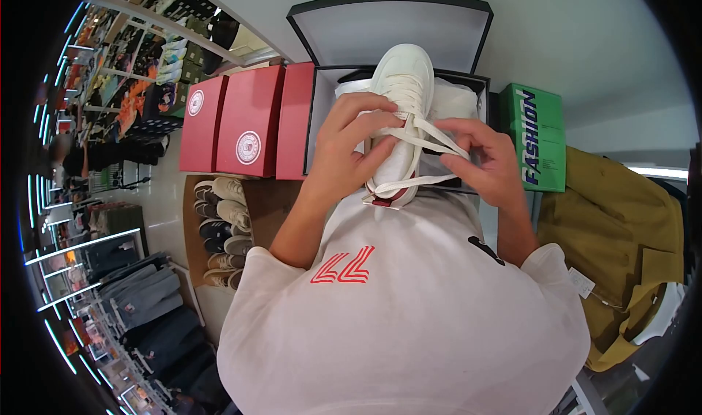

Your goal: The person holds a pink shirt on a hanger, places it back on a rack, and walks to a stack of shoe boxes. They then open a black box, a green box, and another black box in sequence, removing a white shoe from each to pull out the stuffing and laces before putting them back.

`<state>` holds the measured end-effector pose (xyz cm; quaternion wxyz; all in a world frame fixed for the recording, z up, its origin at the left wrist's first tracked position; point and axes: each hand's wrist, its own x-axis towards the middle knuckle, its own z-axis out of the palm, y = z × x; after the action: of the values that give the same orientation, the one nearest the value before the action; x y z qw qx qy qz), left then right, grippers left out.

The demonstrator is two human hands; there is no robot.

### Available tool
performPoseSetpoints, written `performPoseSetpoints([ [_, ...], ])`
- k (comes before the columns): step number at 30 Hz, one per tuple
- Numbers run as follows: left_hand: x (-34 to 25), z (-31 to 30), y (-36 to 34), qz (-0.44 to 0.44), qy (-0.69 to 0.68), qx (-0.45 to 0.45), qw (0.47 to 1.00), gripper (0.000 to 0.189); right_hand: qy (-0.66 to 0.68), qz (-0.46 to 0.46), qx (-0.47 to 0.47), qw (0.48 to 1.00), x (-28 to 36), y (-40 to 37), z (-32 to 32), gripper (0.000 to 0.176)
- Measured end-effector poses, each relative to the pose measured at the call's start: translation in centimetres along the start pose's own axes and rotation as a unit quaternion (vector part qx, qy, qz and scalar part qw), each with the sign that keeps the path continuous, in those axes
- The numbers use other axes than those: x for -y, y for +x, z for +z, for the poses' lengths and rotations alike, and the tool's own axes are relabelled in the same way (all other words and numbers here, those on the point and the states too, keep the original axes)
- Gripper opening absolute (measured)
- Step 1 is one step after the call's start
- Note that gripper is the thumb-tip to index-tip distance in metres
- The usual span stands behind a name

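A white sneaker (403,78) points away from me above an open black-edged shoebox (482,86). White paper (455,100) shows in the box beside it. My left hand (351,148) lies against the shoe's left side, its fingers bent around the laces near the tongue. On the right, my right hand (486,159) pinches the loose white laces (431,141) between thumb and fingers. The laces run across the shoe opening in loops. A dark red patch shows at the heel, close to my shirt.
Red shoeboxes (250,122) stand to the left, above a carton (274,214) and several pairs of shoes (232,214). A green box (537,137) is at the right, next to an olive garment (607,232). Clothes racks and a person (95,155) are farther left.
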<state>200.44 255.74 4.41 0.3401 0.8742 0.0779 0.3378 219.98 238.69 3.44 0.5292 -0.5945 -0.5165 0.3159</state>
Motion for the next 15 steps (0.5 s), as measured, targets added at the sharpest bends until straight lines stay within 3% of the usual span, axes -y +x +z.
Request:
performPoseSetpoints([
  [1, -0.1, -0.1, -0.1, -0.003, 0.000, -0.002, 1.000, 0.034, 0.001, -0.002, 0.002, 1.000, 0.4, -0.4, -0.2, 0.045],
  [3, -0.3, -0.3, 0.4, -0.001, -0.006, 0.002, 1.000, 0.033, 0.241, 0.037, -0.013, 0.970, 2.0, -0.8, -0.5, 0.035],
  [4, -0.4, -0.4, 0.7, 0.001, -0.016, 0.007, 1.000, 0.033, 0.318, -0.014, -0.016, 0.948, 2.1, -0.5, -0.6, 0.028],
  [5, -0.5, -0.5, 1.2, 0.001, -0.015, 0.007, 1.000, 0.033, 0.319, -0.014, -0.016, 0.948, 2.6, 0.0, -0.9, 0.028],
  [7, -0.7, -0.6, 2.5, 0.007, -0.042, 0.038, 0.998, 0.030, 0.366, -0.133, 0.073, 0.918, 4.1, 2.1, -2.2, 0.027],
  [11, -0.9, -0.6, 5.0, 0.054, -0.088, 0.059, 0.993, 0.023, 0.440, -0.164, 0.209, 0.858, 8.3, 7.8, -4.1, 0.039],
  [12, -0.7, -0.7, 5.4, -0.077, -0.190, 0.121, 0.971, 0.021, 0.437, -0.167, 0.209, 0.858, 8.2, 9.2, -4.0, 0.039],
  [13, -0.4, -0.9, 6.1, -0.205, -0.284, 0.178, 0.920, 0.023, 0.395, -0.184, 0.142, 0.889, 8.2, 10.7, -4.0, 0.065],
  [14, 0.8, -0.5, 6.4, -0.209, -0.331, 0.190, 0.900, 0.030, 0.349, -0.200, 0.075, 0.912, 8.3, 11.7, -3.9, 0.094],
  [15, 1.0, -0.6, 6.6, -0.201, -0.329, 0.189, 0.903, 0.030, 0.344, -0.207, 0.076, 0.913, 7.8, 12.2, -3.4, 0.094],
])
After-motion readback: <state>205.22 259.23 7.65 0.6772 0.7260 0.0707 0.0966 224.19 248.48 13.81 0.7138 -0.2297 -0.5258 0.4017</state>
